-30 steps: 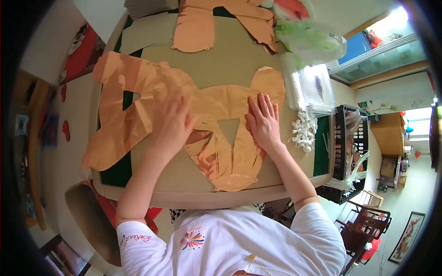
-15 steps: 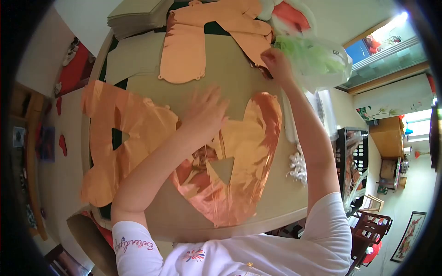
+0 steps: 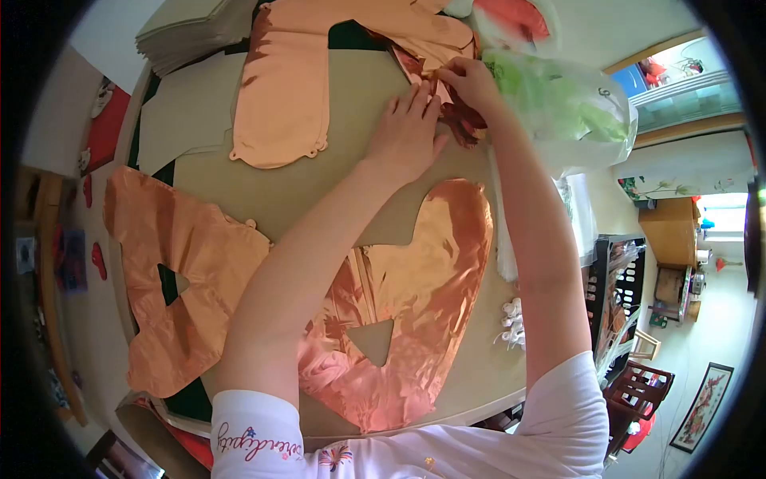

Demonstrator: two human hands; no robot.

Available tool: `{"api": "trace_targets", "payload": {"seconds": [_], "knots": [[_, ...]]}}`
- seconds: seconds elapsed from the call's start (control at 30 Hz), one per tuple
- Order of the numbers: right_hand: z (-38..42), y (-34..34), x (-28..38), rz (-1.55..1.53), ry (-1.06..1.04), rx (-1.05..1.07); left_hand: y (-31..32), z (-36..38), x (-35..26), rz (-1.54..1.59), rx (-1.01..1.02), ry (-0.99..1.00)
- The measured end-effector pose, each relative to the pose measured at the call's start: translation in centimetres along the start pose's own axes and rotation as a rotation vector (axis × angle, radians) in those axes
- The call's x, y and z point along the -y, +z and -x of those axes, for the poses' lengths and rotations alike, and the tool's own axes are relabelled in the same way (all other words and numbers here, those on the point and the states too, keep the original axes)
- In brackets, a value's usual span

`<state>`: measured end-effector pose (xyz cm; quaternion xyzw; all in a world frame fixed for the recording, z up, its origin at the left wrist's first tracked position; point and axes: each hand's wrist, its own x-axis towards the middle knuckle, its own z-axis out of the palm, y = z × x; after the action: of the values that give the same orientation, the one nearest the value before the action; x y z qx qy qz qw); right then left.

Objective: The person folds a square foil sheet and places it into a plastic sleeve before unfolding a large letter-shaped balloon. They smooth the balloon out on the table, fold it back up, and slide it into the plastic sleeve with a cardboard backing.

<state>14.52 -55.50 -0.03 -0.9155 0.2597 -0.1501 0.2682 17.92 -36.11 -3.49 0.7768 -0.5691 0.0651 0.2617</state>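
Note:
Several flat rose-gold foil letter balloons lie on the table. The top foil balloon (image 3: 283, 96) has a long straight leg at the left and a folded, crumpled leg at the right. My right hand (image 3: 475, 84) pinches that folded leg between thumb and fingers. Beside it, my left hand (image 3: 405, 136) lies palm down, fingers stretched out, with the fingertips at the foil's edge. A shiny foil balloon (image 3: 451, 255) with a triangular hole lies closer to my body, partly under my left forearm. Further left is another foil balloon (image 3: 203, 271) with a small hole.
A stack of card sheets (image 3: 187, 36) stands at the back left, with loose card (image 3: 187, 112) in front. At the right are a plastic bag (image 3: 570, 104) with green contents, white ribbon or string (image 3: 512, 323) and a black crate (image 3: 622, 271) beyond the table.
My left hand has moved up and right from the lower balloons to the top balloon's leg. My right hand has shifted slightly up with the foil, which is now more folded.

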Motion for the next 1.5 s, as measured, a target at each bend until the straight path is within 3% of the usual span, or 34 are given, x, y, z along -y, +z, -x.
{"api": "trace_targets", "payload": {"seconds": [0.1, 0.2, 0.23, 0.3, 0.33, 0.37, 0.4, 0.43, 0.5, 0.6, 0.63, 0.7, 0.77, 0.8, 0.83, 1.0, 1.1, 1.13, 1.17, 1.23, 1.33, 1.43, 1.47, 1.5], "knots": [[-1.4, 0.7, -1.9, 0.197, -0.147, -0.022, 0.1, 0.1, 0.2, -0.063, 0.0, 0.023], [-4.1, -2.2, 0.5, 0.072, 0.207, -0.12, -0.6, -0.1, 0.0, -0.067, 0.035, 0.013], [-7.7, -4.2, -4.0, -0.23, 0.167, -0.114, -0.6, 0.0, 0.0, -0.065, 0.033, 0.013], [-10.6, -7.5, -6.8, -0.721, 0.062, -0.143, -0.5, 0.0, 0.0, -0.06, 0.029, 0.014], [-11.0, -10.2, -3.2, -0.908, -0.004, -0.179, -0.4, 0.0, 0.0, -0.058, 0.023, 0.015], [-6.6, -11.4, 5.5, -1.028, 0.071, -0.464, -0.3, -0.1, 0.0, -0.057, 0.015, 0.015], [-5.6, -12.6, 8.7, -0.948, 0.073, -0.819, -0.5, -0.1, -0.1, -0.061, 0.032, 0.011], [-6.3, -14.0, 7.3, -0.92, -0.073, -0.797, -0.8, -0.2, -0.1, -0.066, 0.048, 0.005], [-8.1, -16.1, 4.6, -0.646, -0.18, -0.955, -1.1, -0.1, -0.2, -0.067, 0.058, -0.005], [-9.7, -18.3, 0.4, 0.774, -0.419, -1.208, -0.2, -0.2, 0.0, -0.057, 0.03, -0.007], [-9.7, -17.6, 0.9, -0.067, -0.168, -0.759, 0.2, -0.2, 0.2, -0.059, 0.019, -0.003], [-10.8, -18.5, 1.5, 0.199, -0.128, -0.655, 0.1, -0.3, 0.2, -0.062, 0.022, 0.002], [-7.6, -20.9, 6.8, -0.587, -0.233, -0.913, -0.3, -0.2, 0.0, -0.053, 0.052, -0.014], [-6.5, -22.1, 9.8, -0.43, -0.467, -1.126, -0.2, 0.0, -0.1, -0.058, 0.055, -0.014], [-4.8, -21.8, 12.1, -0.626, -0.443, -1.155, -0.2, 0.0, -0.1, -0.064, 0.053, -0.013], [-0.1, -20.5, 12.8, -0.16, -0.472, -0.935, -0.4, -0.1, -0.2, -0.069, 0.044, -0.014], [-4.2, -25.0, 5.5, -0.334, -0.511, -0.951, -0.5, -0.3, -0.1, -0.069, 0.061, -0.014], [-1.5, -21.9, 11.1, -0.708, -0.425, -1.253, -0.6, -0.3, -0.1, -0.074, 0.068, -0.008], [0.6, -25.3, 9.5, -0.701, -0.485, -1.049, -0.7, -0.4, -0.1, -0.077, 0.073, -0.005], [3.4, -25.3, 12.6, -1.046, -0.598, -0.79, -0.6, -0.4, 0.0, -0.077, 0.047, 0.003], [11.8, -23.2, 14.4, -0.082, -0.409, -0.869, -0.3, -0.2, 0.5, 0.123, -0.036, -0.021], [21.4, -17.5, 15.9, 0.154, -0.396, -0.583, -1.6, 0.3, 2.1, 0.322, -0.321, -0.008], [23.5, -16.4, 16.4, 0.146, -0.387, -0.388, -2.3, 0.9, 2.8, 0.372, -0.44, 0.006], [25.7, -15.3, 17.0, 0.137, -0.367, -0.194, -4.1, 2.1, 3.4, 0.61, -0.337, -0.242]]}}
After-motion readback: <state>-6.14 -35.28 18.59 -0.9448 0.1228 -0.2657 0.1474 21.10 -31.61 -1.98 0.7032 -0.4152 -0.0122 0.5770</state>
